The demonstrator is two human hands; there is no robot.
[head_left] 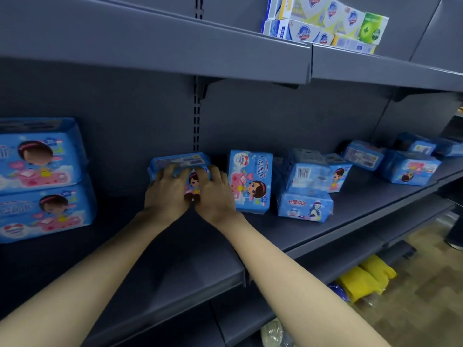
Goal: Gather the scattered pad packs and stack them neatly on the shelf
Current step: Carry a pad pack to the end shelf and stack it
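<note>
A: From the head camera, where are the hands?

B: Side by side and nearly touching, both on one blue pack (179,160); the left hand (166,190) covers its left half and the right hand (215,194) its right half; the fingers of each curl over the pack's top edge, so both grip it, with the palms against its printed front.

A: And where is the pack itself?

B: On the grey shelf (175,246), close to the back panel and tilted back a little; the hands hide its base, so I cannot tell whether it is lifted off the shelf.

A: What lies left of the hands?

B: Well apart from the left hand there is a two-pack stack (45,181); these are larger packs, one squarely on the other, fronts facing out.

A: And to the right?

B: Just beside the right hand an upright pack (250,181) stands on end; past it a flat pack (304,206) with a different print lies nearer the shelf's front edge; right behind that stands a barcode pack (307,171); further right, the far packs (408,169) lie scattered at odd angles.

A: Anything above or below?

B: Up and to the right of the hands, soap boxes (323,21) are piled on the upper shelf (225,53); below the right forearm, yellow bundles (365,279) lie on a lower level.
</note>
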